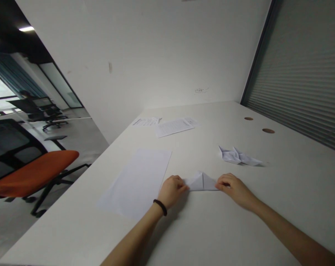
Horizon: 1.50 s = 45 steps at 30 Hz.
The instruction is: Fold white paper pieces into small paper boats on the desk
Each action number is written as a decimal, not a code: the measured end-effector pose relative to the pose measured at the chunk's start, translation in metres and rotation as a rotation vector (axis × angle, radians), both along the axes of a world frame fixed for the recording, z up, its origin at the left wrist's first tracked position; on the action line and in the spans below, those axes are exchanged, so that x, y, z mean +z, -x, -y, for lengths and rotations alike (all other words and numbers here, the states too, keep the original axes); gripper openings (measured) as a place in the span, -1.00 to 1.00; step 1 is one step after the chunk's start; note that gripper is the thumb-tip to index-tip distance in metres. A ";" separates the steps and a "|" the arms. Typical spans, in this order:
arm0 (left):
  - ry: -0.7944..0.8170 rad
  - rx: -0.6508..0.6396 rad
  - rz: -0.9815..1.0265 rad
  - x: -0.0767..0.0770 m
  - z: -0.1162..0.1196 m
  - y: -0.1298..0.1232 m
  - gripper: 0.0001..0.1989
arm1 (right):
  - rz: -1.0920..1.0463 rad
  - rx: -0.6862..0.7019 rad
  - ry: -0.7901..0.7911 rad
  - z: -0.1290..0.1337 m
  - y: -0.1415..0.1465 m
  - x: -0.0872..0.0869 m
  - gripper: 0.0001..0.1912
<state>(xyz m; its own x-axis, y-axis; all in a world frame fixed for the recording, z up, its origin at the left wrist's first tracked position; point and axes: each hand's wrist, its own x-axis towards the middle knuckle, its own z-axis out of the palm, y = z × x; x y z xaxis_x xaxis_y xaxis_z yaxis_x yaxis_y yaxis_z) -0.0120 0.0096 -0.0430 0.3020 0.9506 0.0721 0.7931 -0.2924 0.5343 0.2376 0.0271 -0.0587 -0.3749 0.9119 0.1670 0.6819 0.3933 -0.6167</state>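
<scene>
A folded piece of white paper (202, 182) lies on the table between my hands, with a pointed peak at its far side, a crease down the middle and a straight near edge. My left hand (173, 190), a dark band at its wrist, pinches the left end of this paper. At the right end, the fingers of my right hand (233, 188) are closed on the paper's corner. Beyond my right hand rests a folded paper boat (238, 156) with upright points, untouched. Left of my left hand, flat white sheets (139, 181) lie on the table.
Printed sheets (174, 127) lie toward the far end of the white table (267, 229), near the wall. Two round holes, one of them a near cable hole (268, 130), are along the right side by the blinds (300, 85). An orange-seated chair (42, 171) stands at the left.
</scene>
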 end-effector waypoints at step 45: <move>-0.163 -0.426 -0.264 0.000 0.026 -0.019 -0.27 | 0.328 0.244 -0.274 0.053 0.018 -0.020 -0.38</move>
<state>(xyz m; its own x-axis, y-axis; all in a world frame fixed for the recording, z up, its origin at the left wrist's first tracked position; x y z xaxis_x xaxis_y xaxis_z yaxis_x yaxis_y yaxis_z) 0.0074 -0.0159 -0.0434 0.6873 0.7222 0.0777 0.6870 -0.6811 0.2530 0.2196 -0.0258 -0.0784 -0.6451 0.7300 0.2258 0.6907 0.6835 -0.2362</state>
